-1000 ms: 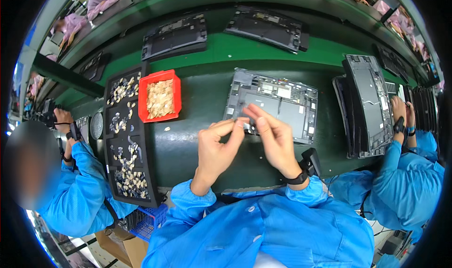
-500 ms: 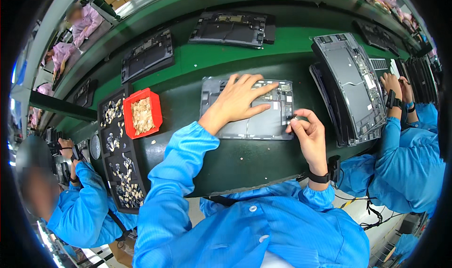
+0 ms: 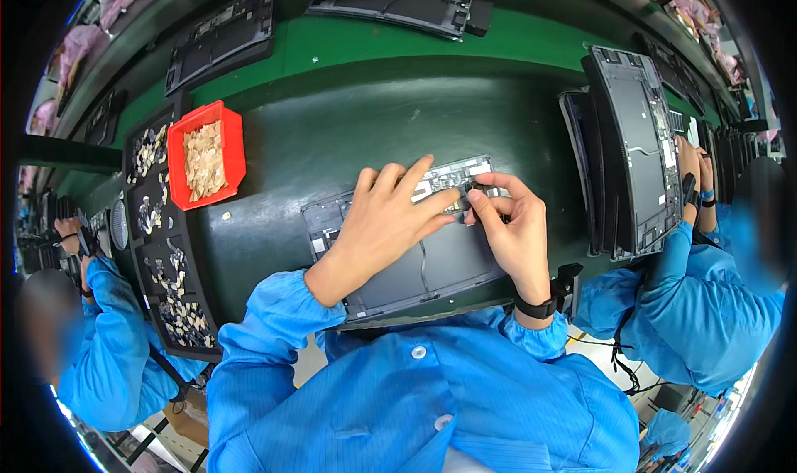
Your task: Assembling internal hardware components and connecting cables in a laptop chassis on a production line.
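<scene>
A thin dark-grey opened device [image 3: 457, 261], a laptop or tablet body with its circuit board and flat inner panels bare, lies slantwise at the bench's near edge. Across its upper middle rests my left hand [image 3: 386, 224], its fingers stretched out and spread, the fingertips by the circuit board. My right hand [image 3: 519, 232] is over the device's right end. Thumb and forefinger are pinched close to the board; a small dark bit shows at their tips, too small to name. The fingers hide part of the board.
A red bin [image 3: 236, 153] of tan scraps stands at left, beside a black compartment tray [image 3: 202, 307] of small parts. Stacked opened devices [image 3: 635, 149] rise at right. More devices [image 3: 398, 0] lie on the far green strip [image 3: 332, 49]. Co-workers in blue sit on both sides.
The device has come nearer to me and turned to a slant. My left hand has moved along with it. My right hand went from beside the device's right edge onto its circuit board.
</scene>
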The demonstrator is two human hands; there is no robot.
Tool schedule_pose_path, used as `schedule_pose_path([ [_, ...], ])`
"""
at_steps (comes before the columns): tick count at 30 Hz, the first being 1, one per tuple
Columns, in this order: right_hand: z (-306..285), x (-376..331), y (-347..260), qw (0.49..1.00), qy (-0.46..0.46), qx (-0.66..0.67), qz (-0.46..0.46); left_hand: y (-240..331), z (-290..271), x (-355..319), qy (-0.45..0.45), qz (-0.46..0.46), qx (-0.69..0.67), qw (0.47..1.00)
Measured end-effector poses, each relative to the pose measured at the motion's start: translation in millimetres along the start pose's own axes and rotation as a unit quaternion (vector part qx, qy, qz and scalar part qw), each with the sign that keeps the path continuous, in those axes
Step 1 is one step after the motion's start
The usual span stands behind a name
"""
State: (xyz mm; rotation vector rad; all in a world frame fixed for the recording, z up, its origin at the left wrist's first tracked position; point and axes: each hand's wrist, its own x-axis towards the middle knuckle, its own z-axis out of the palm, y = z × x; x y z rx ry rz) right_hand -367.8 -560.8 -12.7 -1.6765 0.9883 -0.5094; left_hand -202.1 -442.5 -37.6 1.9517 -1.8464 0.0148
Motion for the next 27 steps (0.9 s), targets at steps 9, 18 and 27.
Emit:
schedule_pose_path([
  [9,6.5,4.2,6.3,1.0,-0.01,-0.004,0.018,-12.4,1.5,-0.6,0.02,0.0,-0.062,0.998],
  [18,15.9,0.8,1.6,0.999,0.027,-0.018,0.022,-15.4,0.2,-3.3,0.038,-0.017,-0.117,0.992],
  [27,16.3,-0.7,0.2,0.998,0.025,-0.036,0.036,-14.4,1.6,-4.4,0.042,-0.021,-0.121,0.991],
])
